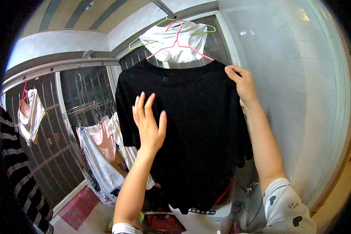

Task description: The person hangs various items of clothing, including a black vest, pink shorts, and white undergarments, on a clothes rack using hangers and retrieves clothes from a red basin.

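A black short-sleeved T-shirt (193,122) hangs in front of me on a pink clothes hanger (177,42), whose arms go into the neckline. With fingers apart, my left hand (149,125) lies flat against or just before the shirt's chest, gripping nothing. At the shirt's right shoulder, my right hand (243,83) pinches the fabric between thumb and fingers. Close behind the pink hanger, a white lace-edged garment (178,38) hangs on a green hanger (210,28). What the pink hanger's hook rests on cannot be made out.
A metal rail (61,65) runs along the barred windows at left. From it hangs a white garment (32,117); a striped garment (20,166) is at far left. Several clothes hang from a clip rack (90,108). A white appliance (210,222) stands below; a smooth wall (286,102) rises at right.
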`<action>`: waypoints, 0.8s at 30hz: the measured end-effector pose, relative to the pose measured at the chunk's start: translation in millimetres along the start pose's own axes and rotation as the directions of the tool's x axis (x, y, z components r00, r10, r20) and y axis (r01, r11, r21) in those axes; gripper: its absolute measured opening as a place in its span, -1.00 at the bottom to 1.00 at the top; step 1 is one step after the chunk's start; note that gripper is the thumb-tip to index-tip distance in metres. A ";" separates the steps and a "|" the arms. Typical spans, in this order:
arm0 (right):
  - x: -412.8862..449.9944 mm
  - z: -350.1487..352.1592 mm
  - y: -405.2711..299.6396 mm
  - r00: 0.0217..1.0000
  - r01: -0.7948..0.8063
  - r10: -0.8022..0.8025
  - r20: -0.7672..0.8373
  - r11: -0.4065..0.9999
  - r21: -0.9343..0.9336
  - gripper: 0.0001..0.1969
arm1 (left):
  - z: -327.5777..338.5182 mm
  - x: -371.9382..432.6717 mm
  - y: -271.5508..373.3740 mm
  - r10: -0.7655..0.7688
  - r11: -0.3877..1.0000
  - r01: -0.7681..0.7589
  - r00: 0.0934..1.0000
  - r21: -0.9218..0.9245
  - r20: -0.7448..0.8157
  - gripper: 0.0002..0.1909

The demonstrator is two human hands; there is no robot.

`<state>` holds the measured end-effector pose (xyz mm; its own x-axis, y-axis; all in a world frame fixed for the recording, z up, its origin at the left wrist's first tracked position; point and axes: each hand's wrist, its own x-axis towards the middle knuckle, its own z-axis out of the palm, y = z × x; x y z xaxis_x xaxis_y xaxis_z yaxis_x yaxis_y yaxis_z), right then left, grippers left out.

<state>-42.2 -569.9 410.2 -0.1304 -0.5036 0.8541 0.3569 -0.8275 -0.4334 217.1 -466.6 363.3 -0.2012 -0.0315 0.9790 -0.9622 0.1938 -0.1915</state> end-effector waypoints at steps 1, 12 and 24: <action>-0.4 -1.1 4.0 1.000 0.000 0.000 0.007 1.000 -0.001 -0.75 | 3.7 10.3 0.0 0.011 1.000 -0.011 1.000 0.003 -0.022 -0.50; -19.2 -33.8 39.1 0.995 -0.104 0.103 0.010 0.994 0.040 -0.76 | 60.1 112.1 -35.9 0.064 0.992 -0.081 0.983 -0.092 -0.173 -0.68; -39.6 -26.8 95.8 0.976 -0.090 0.103 0.192 0.993 -0.077 -0.79 | 146.3 182.1 -74.2 -0.478 -0.032 0.655 0.653 -0.755 0.587 -0.58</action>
<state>-27.6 -635.9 327.1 0.0870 -0.5294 0.8439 0.2947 -0.7955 -0.5295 224.9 -630.2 545.7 0.2208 -0.6888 0.6905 0.0383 0.7136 0.6995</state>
